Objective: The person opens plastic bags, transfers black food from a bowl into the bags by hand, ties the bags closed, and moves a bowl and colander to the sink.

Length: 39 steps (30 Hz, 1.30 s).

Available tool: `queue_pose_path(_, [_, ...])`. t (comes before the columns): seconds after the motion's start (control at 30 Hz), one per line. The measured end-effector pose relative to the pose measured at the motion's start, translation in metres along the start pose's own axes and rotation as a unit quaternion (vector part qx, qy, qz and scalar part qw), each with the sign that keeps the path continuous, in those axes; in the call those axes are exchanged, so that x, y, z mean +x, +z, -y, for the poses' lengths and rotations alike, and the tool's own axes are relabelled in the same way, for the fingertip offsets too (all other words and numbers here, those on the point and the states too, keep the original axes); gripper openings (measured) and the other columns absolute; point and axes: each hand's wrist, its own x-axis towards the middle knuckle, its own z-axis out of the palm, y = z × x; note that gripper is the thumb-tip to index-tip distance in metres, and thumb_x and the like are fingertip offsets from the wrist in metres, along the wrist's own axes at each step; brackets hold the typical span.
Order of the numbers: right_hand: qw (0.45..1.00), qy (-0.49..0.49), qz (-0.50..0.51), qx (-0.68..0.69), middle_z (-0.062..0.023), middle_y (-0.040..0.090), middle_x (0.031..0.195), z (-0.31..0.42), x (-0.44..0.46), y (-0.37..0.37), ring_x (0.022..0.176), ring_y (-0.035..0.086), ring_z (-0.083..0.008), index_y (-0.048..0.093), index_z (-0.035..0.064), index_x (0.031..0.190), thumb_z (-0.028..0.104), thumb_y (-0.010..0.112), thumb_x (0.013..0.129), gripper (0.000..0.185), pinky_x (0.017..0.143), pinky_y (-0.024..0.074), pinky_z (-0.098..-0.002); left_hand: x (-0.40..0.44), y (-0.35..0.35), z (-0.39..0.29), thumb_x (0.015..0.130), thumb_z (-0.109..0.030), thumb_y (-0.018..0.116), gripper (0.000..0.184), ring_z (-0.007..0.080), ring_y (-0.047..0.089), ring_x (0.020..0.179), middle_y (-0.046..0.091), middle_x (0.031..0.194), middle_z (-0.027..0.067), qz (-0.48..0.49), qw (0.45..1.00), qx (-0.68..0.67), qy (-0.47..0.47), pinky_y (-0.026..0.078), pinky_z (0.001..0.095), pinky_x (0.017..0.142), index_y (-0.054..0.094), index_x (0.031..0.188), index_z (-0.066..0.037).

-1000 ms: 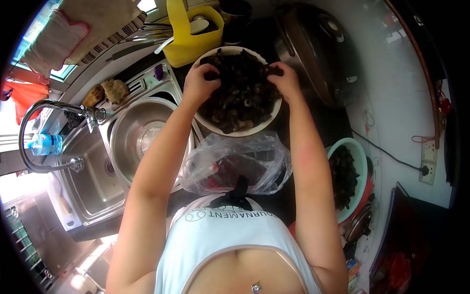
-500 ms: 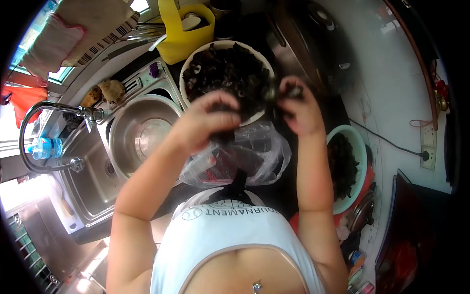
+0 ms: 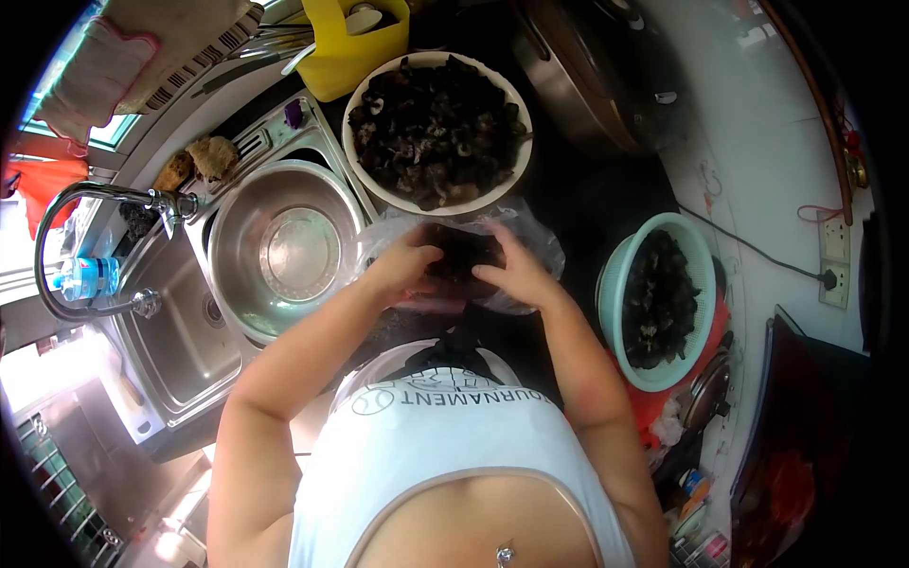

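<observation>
A clear plastic bag [image 3: 538, 248] lies on the dark counter close to my body. Over it, my left hand [image 3: 402, 268] and my right hand [image 3: 521, 272] face each other, fingers curved around a dark clump [image 3: 461, 257]. The clump's lower side is hidden, and its single pieces are too blurred to make out. Just beyond the bag stands a round white basin [image 3: 524, 175], heaped with dark, shell-like pieces [image 3: 436, 128]. To the right, a pale green basket [image 3: 617, 327] contains more such dark pieces [image 3: 658, 298].
On the left, a steel bowl [image 3: 232, 275] rests on the sink [image 3: 175, 355], with a curved faucet [image 3: 47, 246] over the sink. A yellow holder [image 3: 355, 62] with utensils stands behind. A large metal appliance [image 3: 578, 95] is at the back right.
My hands have come down from the white basin's near edge to the plastic bag. The right hand has moved left, towards the left hand, and the dark clump is now between both.
</observation>
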Motion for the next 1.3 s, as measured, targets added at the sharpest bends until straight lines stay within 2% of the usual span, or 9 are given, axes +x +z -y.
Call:
queue_pose_path(0.1, [0.968,0.048,0.105,-0.222,-0.0168,0.060,0.122,0.029,-0.013,-0.023,0.111,0.058,-0.0292,0.049,0.0057,0.131,0.021,0.069,0.080,0.057,0.094,0.0451,-0.0358,-0.012,-0.007,-0.002,0.085,-0.014,0.059,0.051,0.0231,0.061,0.095,0.062,0.110,0.0118,-0.034,0.946,0.304,0.106,0.052,0.0331,0.077,0.046,0.134,-0.010])
queue_pose_path(0.17, [0.921,0.101,0.216,-0.309,-0.0167,0.061,0.121,0.062,-0.018,-0.041,0.110,0.059,-0.0314,0.052,0.0063,0.128,0.028,0.068,0.081,0.055,0.094,0.0453,-0.0380,-0.024,-0.017,0.002,0.084,-0.016,0.060,0.046,0.0256,0.063,0.093,0.064,0.106,0.0132,-0.083,0.804,0.554,0.201,0.051,0.0351,0.077,0.053,0.129,-0.010])
queue_pose_path(0.27, [0.893,0.076,0.294,-0.333,-0.0127,0.065,0.114,0.074,-0.023,-0.050,0.106,0.060,-0.0322,0.062,0.0059,0.115,0.029,0.067,0.081,0.042,0.090,0.0467,-0.0390,-0.039,-0.008,-0.019,0.081,-0.018,0.064,0.036,0.0306,0.064,0.092,0.065,0.104,0.0146,0.150,0.742,0.635,0.152,0.050,0.0398,0.079,0.062,0.115,-0.009])
queue_pose_path(0.37, [0.955,-0.146,0.174,-0.191,-0.0110,0.068,0.101,0.074,-0.015,-0.051,0.092,0.065,-0.0276,0.065,0.0110,0.111,0.028,0.067,0.081,0.034,0.081,0.0497,-0.0360,-0.045,0.002,-0.025,0.085,-0.028,0.062,0.028,0.0288,0.065,0.093,0.067,0.102,0.0137,0.100,0.769,0.602,0.188,0.050,0.0408,0.084,0.067,0.105,-0.009])
queue_pose_path(0.4, [0.980,-0.053,0.165,-0.097,-0.0085,0.069,0.096,0.096,-0.011,-0.054,0.082,0.067,-0.0220,0.065,0.0077,0.106,0.020,0.068,0.080,0.028,0.074,0.0512,-0.0319,-0.045,0.004,-0.030,0.082,-0.028,0.067,0.030,0.0292,0.066,0.089,0.067,0.095,0.0126,0.061,0.784,0.577,0.223,0.051,0.0395,0.079,0.066,0.105,-0.008])
queue_pose_path(0.5, [0.992,-0.094,-0.037,-0.081,-0.0070,0.067,0.093,0.122,0.025,-0.056,0.080,0.067,-0.0207,0.064,0.0100,0.107,0.012,0.070,0.077,0.031,0.074,0.0519,-0.0327,-0.049,-0.001,-0.081,0.077,-0.013,0.068,0.028,0.0290,0.065,0.080,0.065,0.084,0.0102,0.056,0.984,0.152,0.079,0.052,0.0373,0.075,0.065,0.104,-0.005])
queue_pose_path(0.57, [0.927,-0.166,-0.092,-0.325,-0.0113,0.051,0.129,0.115,0.059,-0.057,0.116,0.053,-0.0269,0.051,0.0184,0.128,0.013,0.077,0.070,0.064,0.091,0.0484,-0.0387,-0.026,-0.011,-0.085,0.071,-0.012,0.075,0.050,0.0298,0.063,0.091,0.064,0.101,0.0151,-0.168,0.875,0.343,0.296,0.052,0.0394,0.079,0.060,0.118,-0.010])
queue_pose_path(0.67, [0.893,-0.123,-0.070,-0.427,-0.0085,0.043,0.139,0.089,0.103,-0.050,0.124,0.046,-0.0322,0.046,0.0197,0.135,0.012,0.079,0.063,0.079,0.096,0.0459,-0.0400,0.002,-0.019,-0.087,0.063,-0.018,0.082,0.076,0.0323,0.057,0.105,0.054,0.121,0.0200,-0.256,0.695,0.588,0.324,0.050,0.0408,0.084,0.050,0.132,-0.015])
queue_pose_path(1.3, [0.922,-0.108,-0.008,-0.372,-0.0092,0.053,0.112,0.100,0.109,-0.032,0.103,0.058,-0.0320,0.051,0.0214,0.127,0.018,0.080,0.058,0.075,0.084,0.0506,-0.0415,0.033,-0.036,-0.069,0.057,-0.009,0.076,0.069,0.0375,0.051,0.107,0.050,0.121,0.0149,-0.222,0.741,0.490,0.401,0.048,0.0427,0.090,0.056,0.122,-0.018])
